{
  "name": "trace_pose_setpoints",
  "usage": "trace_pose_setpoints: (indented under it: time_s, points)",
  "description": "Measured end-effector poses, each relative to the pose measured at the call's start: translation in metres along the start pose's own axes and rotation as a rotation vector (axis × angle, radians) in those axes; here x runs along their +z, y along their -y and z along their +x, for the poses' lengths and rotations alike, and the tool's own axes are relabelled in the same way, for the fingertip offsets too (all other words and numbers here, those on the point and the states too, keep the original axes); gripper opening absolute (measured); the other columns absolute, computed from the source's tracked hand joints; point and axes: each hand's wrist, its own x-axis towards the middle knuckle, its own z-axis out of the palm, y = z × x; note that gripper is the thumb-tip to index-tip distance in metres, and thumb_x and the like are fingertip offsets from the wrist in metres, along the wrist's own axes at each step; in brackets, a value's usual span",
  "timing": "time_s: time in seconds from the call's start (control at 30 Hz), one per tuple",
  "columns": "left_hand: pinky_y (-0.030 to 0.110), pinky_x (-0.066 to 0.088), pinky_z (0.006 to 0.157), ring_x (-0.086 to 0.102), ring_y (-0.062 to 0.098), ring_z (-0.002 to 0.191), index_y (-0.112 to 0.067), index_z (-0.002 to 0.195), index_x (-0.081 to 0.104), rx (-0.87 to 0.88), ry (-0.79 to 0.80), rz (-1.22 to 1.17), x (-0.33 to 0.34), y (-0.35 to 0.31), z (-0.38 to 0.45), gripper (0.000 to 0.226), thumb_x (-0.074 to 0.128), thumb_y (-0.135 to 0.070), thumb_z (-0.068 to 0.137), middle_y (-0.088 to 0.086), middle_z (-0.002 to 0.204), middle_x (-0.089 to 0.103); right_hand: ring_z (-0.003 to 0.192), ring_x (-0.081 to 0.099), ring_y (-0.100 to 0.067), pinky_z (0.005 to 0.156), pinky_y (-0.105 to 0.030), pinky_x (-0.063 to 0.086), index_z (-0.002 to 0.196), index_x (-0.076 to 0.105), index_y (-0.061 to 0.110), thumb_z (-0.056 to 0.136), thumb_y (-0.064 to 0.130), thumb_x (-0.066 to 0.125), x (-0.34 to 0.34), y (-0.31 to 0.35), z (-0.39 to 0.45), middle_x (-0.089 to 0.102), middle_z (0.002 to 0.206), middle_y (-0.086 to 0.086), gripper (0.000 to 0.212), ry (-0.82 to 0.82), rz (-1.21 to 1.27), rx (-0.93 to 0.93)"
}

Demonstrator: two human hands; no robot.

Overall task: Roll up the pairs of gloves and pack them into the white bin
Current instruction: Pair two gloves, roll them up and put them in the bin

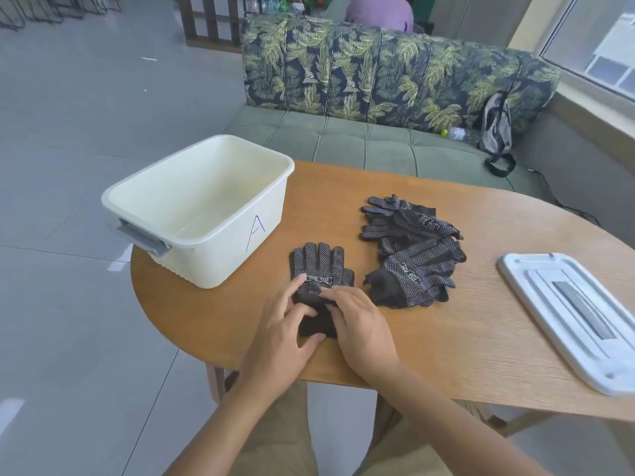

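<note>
Gloves lie in two groups on the wooden worktop (pixel 446 304), and the white bin (pixel 202 214) serves as the landmark for all of them. The bin stands at the worktop's left edge, open-topped, with a grey handle on its near-left end and a letter A drawn on the side that faces the gloves.

Just to the right of the bin's near corner lies a black dotted pair of gloves (pixel 321 273), flat, its finger ends pointing away from the person and its cuff end toward them. The cuff end is folded up into a dark bunch under both hands. The left hand (pixel 281 334) curls round that bunch from the bin's side, thumb against the near edge of the fabric and fingers (pixel 297 283) laid over the top. The right hand (pixel 360 324) presses on it from the other side, fingers bent over the folded cuff and pinching it.

Farther right of the bin, well apart from it, sits the loose pile of gloves (pixel 412 249), overlapping at different angles. Farthest from the bin, near the worktop's right edge, lies a white lid (pixel 563 324) with a grey strip along its middle.

Beyond the bin and worktop stands a green sofa (pixel 360 142) with leaf-print back cushions; a plastic bottle (pixel 457 133) and a grey bag (pixel 494 125) rest on it.
</note>
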Motion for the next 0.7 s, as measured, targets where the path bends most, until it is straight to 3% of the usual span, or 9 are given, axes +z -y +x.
trace_pose_setpoints:
  time_s: [0.13,0.23,0.3,0.4,0.5,0.6,0.7]
  points:
    - [0.025,0.035,0.113,0.044,0.011,0.133,-0.016,0.098,0.066,0.061,-0.019,0.010,0.004,0.005,-0.002,0.030,0.086,-0.020,0.076,-0.008,0.130,0.057,0.119,0.055,-0.014,0.093,-0.025,0.049,0.113,0.066,0.014,0.097,0.017,0.047,0.000,-0.001,-0.005,0.067,0.112,0.006,0.025,0.037,0.017,-0.120]
    - [0.018,0.042,0.095,0.056,0.009,0.112,-0.022,0.092,0.054,-0.005,-0.001,0.002,0.004,0.002,-0.003,0.032,0.083,-0.021,0.078,-0.009,0.112,0.061,0.124,0.054,-0.017,0.095,-0.029,0.050,0.112,0.065,0.014,0.099,0.016,0.046,0.003,-0.012,-0.012,0.066,0.116,0.004,0.024,0.075,0.011,-0.152]
    - [0.010,0.039,0.085,0.057,0.006,0.099,-0.028,0.095,0.047,-0.072,0.021,-0.007,0.004,-0.001,-0.004,0.036,0.080,-0.026,0.081,-0.012,0.105,0.060,0.122,0.056,-0.016,0.092,-0.032,0.052,0.110,0.065,0.014,0.098,0.016,0.046,0.003,-0.018,-0.014,0.068,0.114,0.003,0.023,0.076,0.002,-0.150]
    - [0.002,0.033,0.092,0.055,0.001,0.104,-0.028,0.118,0.055,-0.047,0.028,0.007,0.004,-0.001,-0.004,0.042,0.079,-0.028,0.083,-0.015,0.111,0.061,0.119,0.059,-0.016,0.092,-0.032,0.053,0.107,0.067,0.012,0.094,0.011,0.053,0.003,-0.022,-0.017,0.070,0.108,0.001,0.018,0.063,-0.038,-0.179]
    - [0.010,0.038,0.099,0.059,0.005,0.108,-0.019,0.130,0.061,0.052,0.026,0.043,0.004,0.002,-0.004,0.055,0.082,-0.021,0.080,-0.007,0.115,0.066,0.118,0.060,-0.019,0.093,-0.034,0.053,0.105,0.068,0.010,0.086,0.006,0.062,0.001,-0.022,-0.019,0.070,0.109,0.002,0.020,0.072,-0.087,-0.186]
    - [0.026,0.046,0.098,0.064,0.015,0.111,-0.013,0.114,0.072,0.169,0.030,0.143,0.004,0.014,0.000,0.046,0.089,-0.017,0.071,0.000,0.111,0.072,0.124,0.056,-0.021,0.098,-0.038,0.050,0.111,0.067,0.012,0.085,0.008,0.054,-0.004,-0.024,-0.021,0.067,0.120,0.002,0.029,0.113,-0.103,-0.160]
    - [0.027,0.043,0.103,0.064,0.017,0.116,-0.014,0.105,0.074,0.324,0.096,0.257,0.001,0.025,0.003,0.023,0.077,-0.024,0.084,-0.001,0.113,0.072,0.133,0.047,-0.021,0.105,-0.039,0.043,0.121,0.064,0.011,0.080,0.004,0.051,-0.009,-0.024,-0.025,0.061,0.131,0.000,0.043,0.164,-0.081,-0.145]
